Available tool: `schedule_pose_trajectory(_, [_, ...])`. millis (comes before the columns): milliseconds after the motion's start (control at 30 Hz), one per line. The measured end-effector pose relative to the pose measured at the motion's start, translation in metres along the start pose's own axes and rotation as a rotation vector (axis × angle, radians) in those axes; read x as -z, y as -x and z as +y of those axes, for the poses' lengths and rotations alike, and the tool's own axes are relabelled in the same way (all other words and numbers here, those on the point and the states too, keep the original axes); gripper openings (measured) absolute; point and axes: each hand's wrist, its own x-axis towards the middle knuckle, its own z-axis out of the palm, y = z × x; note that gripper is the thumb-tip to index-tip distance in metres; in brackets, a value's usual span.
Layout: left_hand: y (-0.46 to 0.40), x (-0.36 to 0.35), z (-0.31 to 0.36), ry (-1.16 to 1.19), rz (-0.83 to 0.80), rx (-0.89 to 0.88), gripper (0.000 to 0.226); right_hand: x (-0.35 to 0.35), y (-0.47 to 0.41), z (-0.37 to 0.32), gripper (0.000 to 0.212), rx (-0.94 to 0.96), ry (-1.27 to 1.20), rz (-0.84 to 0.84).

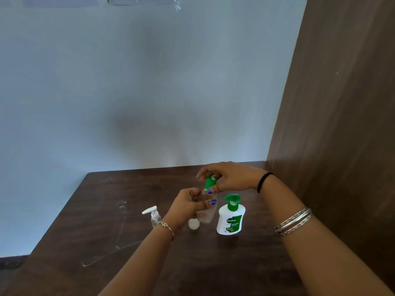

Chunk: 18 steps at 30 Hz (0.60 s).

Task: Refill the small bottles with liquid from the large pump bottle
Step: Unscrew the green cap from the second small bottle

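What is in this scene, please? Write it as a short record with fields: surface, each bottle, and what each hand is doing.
surface: dark wooden table
held bottle: clear bottle, lifted and tilted
left hand: grips the clear bottle's body
right hand: pinches its green pump top
standing: white Dettol pump bottle; small clear pump bottle
behind left hand: small white object, unclear

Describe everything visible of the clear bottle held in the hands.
The clear bottle looks like see-through plastic with a green pump top. It is held above the brown table, tilted slightly, between a small white-pump bottle and the white Dettol bottle. The left hand wraps its body; the right hand pinches the green top from above. Its contents cannot be told; the lower part looks mostly clear.
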Motion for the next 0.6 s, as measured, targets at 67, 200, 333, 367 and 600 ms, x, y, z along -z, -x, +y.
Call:
schedule_pose_trajectory(67, [0.0, -0.001, 0.002, -0.018, 0.008, -0.002, 0.025, -0.001, -0.004, -0.004, 0.033, -0.113, 0.073, 0.09])
schedule_pose_trajectory(200, [-0.001, -0.001, 0.002, -0.059, 0.007, -0.003, 0.026, -0.001, -0.005, -0.005, 0.027, -0.126, 0.076, 0.095])
schedule_pose_trajectory(333, [0.002, 0.0, 0.0, -0.035, 0.01, -0.009, 0.024, 0.005, 0.004, -0.006, 0.027, 0.014, 0.024, 0.003])
schedule_pose_trajectory(367, [0.003, 0.0, 0.001, -0.039, 0.013, -0.015, 0.023, 0.004, 0.003, -0.006, 0.03, 0.001, 0.007, 0.014])
schedule_pose_trajectory(600, [0.005, -0.002, 0.001, -0.058, 0.0, -0.023, 0.022, -0.002, 0.004, -0.009, 0.026, -0.078, 0.035, 0.033])
